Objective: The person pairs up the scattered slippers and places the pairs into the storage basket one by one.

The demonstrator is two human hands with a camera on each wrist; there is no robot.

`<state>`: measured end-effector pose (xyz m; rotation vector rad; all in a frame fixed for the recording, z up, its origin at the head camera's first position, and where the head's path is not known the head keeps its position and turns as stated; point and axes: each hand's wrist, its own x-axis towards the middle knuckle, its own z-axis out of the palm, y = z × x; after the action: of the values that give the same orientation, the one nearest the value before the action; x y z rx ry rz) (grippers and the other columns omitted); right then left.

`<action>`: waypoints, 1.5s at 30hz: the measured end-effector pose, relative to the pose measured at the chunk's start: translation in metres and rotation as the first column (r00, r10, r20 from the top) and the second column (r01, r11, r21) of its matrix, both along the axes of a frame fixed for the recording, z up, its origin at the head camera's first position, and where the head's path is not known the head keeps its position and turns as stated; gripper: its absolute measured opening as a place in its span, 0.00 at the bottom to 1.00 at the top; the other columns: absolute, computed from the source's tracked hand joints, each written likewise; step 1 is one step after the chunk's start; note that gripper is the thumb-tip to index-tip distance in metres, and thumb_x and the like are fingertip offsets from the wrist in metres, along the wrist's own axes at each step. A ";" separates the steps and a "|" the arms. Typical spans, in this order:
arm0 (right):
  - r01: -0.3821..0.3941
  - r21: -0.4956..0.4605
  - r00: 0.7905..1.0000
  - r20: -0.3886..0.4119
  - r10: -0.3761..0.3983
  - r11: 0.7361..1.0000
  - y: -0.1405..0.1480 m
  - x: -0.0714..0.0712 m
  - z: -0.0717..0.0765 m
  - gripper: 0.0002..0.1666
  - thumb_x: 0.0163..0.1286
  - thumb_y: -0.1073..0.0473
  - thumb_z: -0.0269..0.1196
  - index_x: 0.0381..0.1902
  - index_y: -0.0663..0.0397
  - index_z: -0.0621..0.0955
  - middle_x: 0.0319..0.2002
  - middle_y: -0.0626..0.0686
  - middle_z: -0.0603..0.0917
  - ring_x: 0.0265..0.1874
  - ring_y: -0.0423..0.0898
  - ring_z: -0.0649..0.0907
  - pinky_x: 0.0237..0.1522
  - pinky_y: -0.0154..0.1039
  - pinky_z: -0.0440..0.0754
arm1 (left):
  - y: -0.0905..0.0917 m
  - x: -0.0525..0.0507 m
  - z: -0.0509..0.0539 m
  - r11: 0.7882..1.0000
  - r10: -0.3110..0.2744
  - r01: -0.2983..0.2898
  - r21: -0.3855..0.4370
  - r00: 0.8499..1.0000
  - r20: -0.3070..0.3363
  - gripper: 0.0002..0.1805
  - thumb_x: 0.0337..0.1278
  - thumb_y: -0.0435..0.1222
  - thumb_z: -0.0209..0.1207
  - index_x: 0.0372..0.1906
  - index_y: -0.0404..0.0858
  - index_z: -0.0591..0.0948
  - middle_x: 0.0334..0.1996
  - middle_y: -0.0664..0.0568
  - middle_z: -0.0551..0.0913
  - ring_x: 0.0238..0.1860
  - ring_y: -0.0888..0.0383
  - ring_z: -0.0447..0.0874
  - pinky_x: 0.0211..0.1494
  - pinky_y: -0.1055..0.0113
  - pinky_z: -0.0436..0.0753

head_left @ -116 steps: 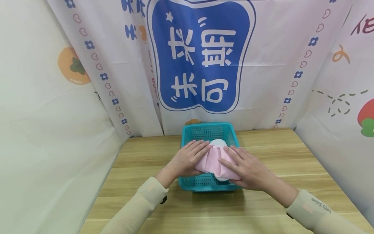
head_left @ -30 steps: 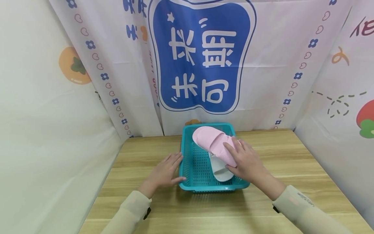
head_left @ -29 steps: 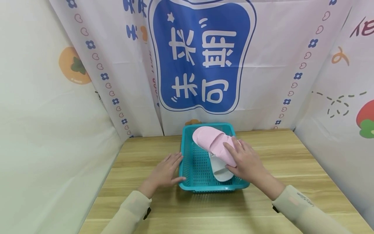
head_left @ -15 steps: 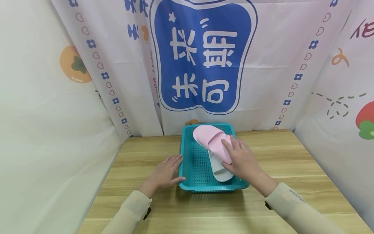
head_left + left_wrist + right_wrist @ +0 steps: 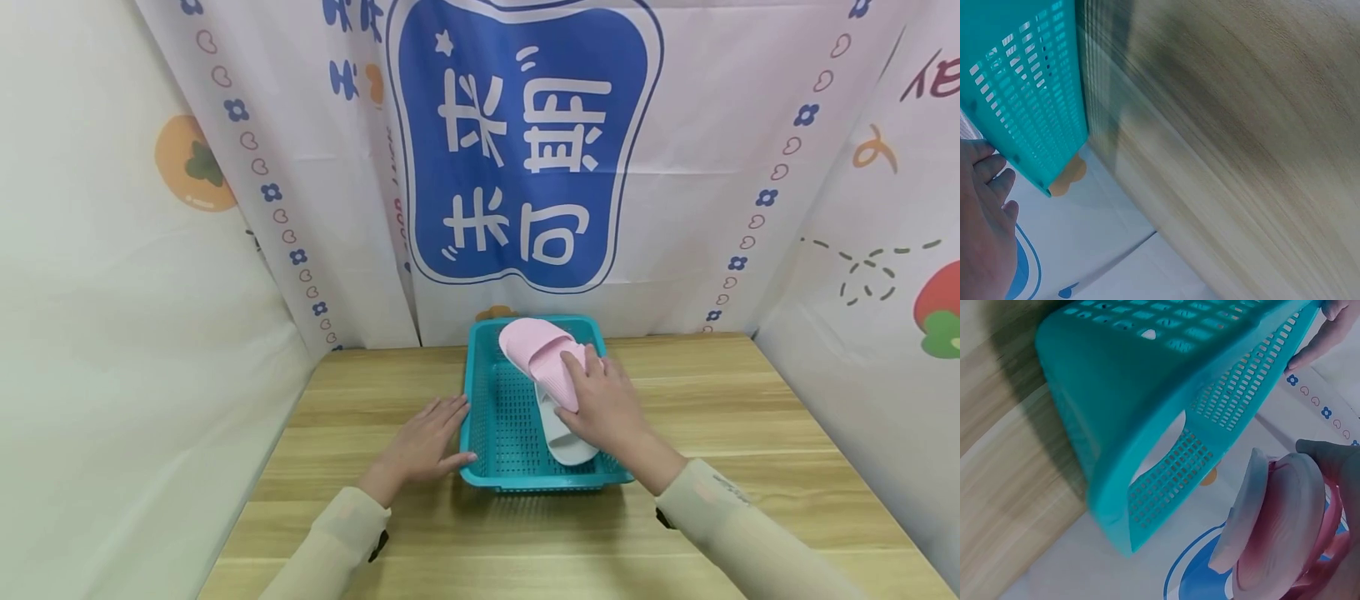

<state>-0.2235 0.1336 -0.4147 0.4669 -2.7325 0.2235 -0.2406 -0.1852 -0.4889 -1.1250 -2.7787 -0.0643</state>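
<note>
My right hand [image 5: 603, 400] grips a pink slipper [image 5: 534, 343] by its ribbed upper part, with the thumb on the near side and fingers over the top. The slipper hangs tilted over the teal basket [image 5: 517, 482], its far end toward the back left. Beneath it, inside the basket, lies another slipper [image 5: 564, 442], white side up and partly covered. In the right wrist view the held slipper [image 5: 1282, 525] shows its pale sole edges, above the basket rim. My left hand [image 5: 420, 442] has extended fingers at the basket's left rim, thumb toward its front corner.
The wood-grained table [image 5: 360, 400] extends on both sides of the basket and in front of it. A printed white curtain [image 5: 675, 250] hangs right behind the basket. White cloth walls [image 5: 150, 375] flank the table.
Earlier both hands held pink slippers together; since then my left hand has moved to the basket's left side and one slipper lies in the basket. Lately my right hand has shifted slightly left.
</note>
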 end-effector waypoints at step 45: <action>0.220 -0.031 0.943 0.261 -0.204 0.975 -0.081 -0.032 -0.007 0.53 0.55 0.41 0.71 0.72 0.56 0.62 0.66 0.71 0.66 0.56 0.70 0.73 0.54 0.68 0.72 | 0.001 0.001 0.001 1.000 0.000 0.000 0.014 1.000 0.005 0.46 0.66 0.64 0.42 0.73 0.32 0.59 0.74 0.41 0.57 0.74 0.48 0.51 0.75 0.54 0.51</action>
<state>-0.2559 0.0528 -0.4217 0.1303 -2.9903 0.3276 -0.2396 -0.1844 -0.4881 -1.1225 -2.7783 -0.0857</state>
